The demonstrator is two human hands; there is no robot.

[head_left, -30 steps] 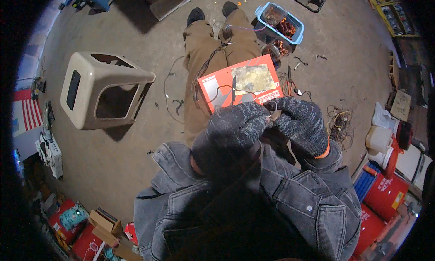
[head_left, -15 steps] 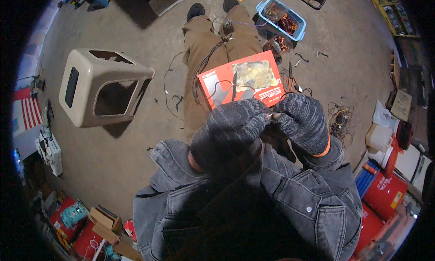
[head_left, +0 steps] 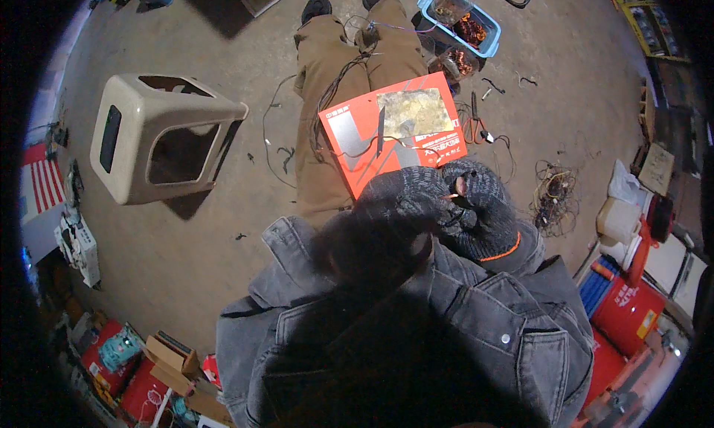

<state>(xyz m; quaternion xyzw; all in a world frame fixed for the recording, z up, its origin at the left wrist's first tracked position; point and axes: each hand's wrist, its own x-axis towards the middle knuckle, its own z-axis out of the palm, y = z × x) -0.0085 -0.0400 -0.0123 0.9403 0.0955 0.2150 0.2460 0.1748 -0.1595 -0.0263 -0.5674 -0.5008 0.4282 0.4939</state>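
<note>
My left hand and my right hand, in grey knit gloves with bare fingertips, are closed close together over my lap; what they pinch is too small and hidden to name. Just beyond them a red flat box rests on my legs, bearing a stained, yellowish sheet, a thin dark strip and a wire. A bundle of dark wires runs along my trousers. Right of the box lie pliers and loose wire.
A beige plastic housing lies at left. A blue tub with copper scraps sits beyond my right leg, beside a clear container. A wire tangle is at right. Red drums and cartons stand behind me.
My right hand has turned and shifted a little left, its thumb now raised and visible. My left hand has moved slightly right. The whole view of legs and box has shifted slightly.
</note>
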